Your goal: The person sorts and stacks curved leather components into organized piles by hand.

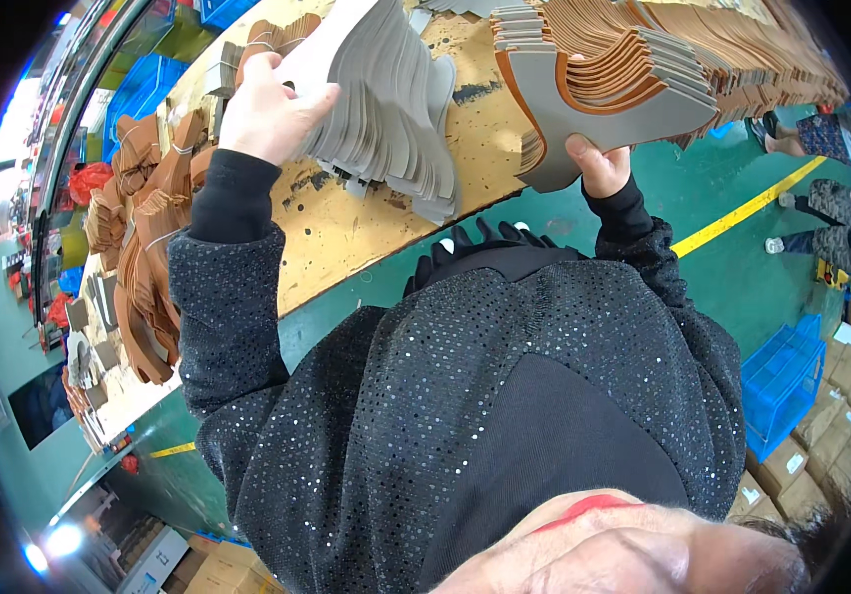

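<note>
A fanned stack of grey shoe-upper pieces (386, 109) lies on the worktable, with a pale piece (331, 48) on top at its left side. My left hand (272, 114) rests at the left edge of that stack, thumb stretched out toward the pieces and apart from the fingers. Farther right, my right hand (602, 166) grips the lower edge of a grey curved shoe-upper piece (594, 114) with brown edging, thumb on top and fingers hidden beneath. Behind it a long row of brown-edged pieces (643, 59) overlaps and runs off to the right.
Tied bundles of brown pieces (153, 238) lie on the table's left part. The yellow worktable (346, 243) is scuffed. Blue crates (782, 381) and cardboard boxes (826, 426) stand on the green floor at right. Other people's legs (821, 218) show beyond a yellow floor line (747, 210).
</note>
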A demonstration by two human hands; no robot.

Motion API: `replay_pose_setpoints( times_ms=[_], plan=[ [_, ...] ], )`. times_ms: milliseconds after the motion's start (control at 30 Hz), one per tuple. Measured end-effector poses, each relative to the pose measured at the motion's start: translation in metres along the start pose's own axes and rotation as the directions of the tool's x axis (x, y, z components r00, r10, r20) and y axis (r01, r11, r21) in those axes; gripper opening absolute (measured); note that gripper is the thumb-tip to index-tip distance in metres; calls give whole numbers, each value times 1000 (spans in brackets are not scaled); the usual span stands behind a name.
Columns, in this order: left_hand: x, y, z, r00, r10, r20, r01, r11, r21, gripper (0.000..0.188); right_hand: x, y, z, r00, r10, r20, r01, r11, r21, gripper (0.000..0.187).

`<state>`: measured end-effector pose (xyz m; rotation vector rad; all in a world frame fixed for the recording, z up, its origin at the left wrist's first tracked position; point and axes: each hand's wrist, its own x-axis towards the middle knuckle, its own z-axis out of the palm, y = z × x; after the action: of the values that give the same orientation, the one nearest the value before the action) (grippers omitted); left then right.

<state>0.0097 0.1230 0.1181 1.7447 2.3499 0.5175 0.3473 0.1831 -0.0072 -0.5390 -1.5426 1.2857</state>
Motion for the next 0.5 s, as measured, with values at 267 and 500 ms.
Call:
replay_pose_setpoints(
  times_ms=[267, 500],
  plan=[
    [-28, 63, -30, 998, 26, -64, -67, 567, -821, 48, -3, 2, -3, 999, 12, -38, -12, 1000, 6, 27],
    [-21, 91, 27, 928, 135, 348, 336, 104, -936, 37, -4, 12, -11, 994, 82, 73, -85, 995, 47, 52]
  ],
)
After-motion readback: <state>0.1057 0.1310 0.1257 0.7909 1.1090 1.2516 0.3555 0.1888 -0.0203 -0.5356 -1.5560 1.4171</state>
